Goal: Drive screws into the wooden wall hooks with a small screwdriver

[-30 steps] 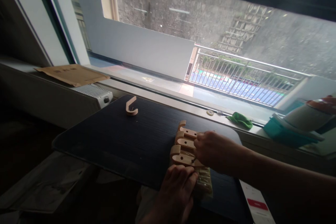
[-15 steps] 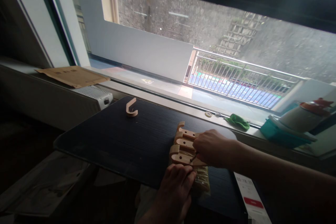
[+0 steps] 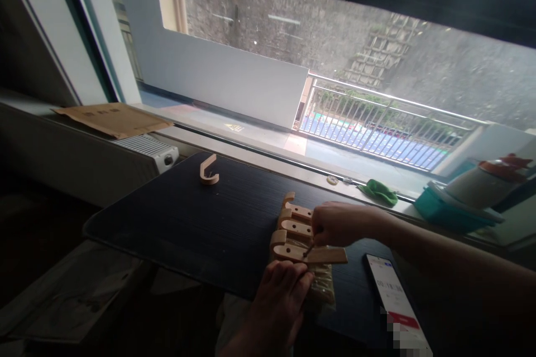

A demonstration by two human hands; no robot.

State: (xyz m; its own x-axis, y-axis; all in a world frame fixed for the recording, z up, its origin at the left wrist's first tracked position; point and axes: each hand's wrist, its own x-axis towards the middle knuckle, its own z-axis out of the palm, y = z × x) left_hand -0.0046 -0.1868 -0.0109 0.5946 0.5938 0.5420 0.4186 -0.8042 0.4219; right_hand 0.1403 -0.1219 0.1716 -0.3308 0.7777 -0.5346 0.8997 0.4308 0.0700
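Right hand [image 3: 335, 224] pinches a pin [image 3: 309, 249] at the hooks [image 3: 293, 231]; left hand [image 3: 278, 304] lays its fingers [image 3: 298, 280] flat at the near edge. Surface [image 3: 188, 217] runs wide to the left.

Several light wooden hooks [image 3: 293, 227] are laid side by side on the dark tabletop [image 3: 188, 217], curled ends to the left. The nearest hook [image 3: 324, 256] is pushed out further right. A clear packet [image 3: 323, 289] is seen under them. A thin dark piece [image 3: 309, 249], tilted, is pinched by the right hand [image 3: 335, 223] and touched to the nearest hook.
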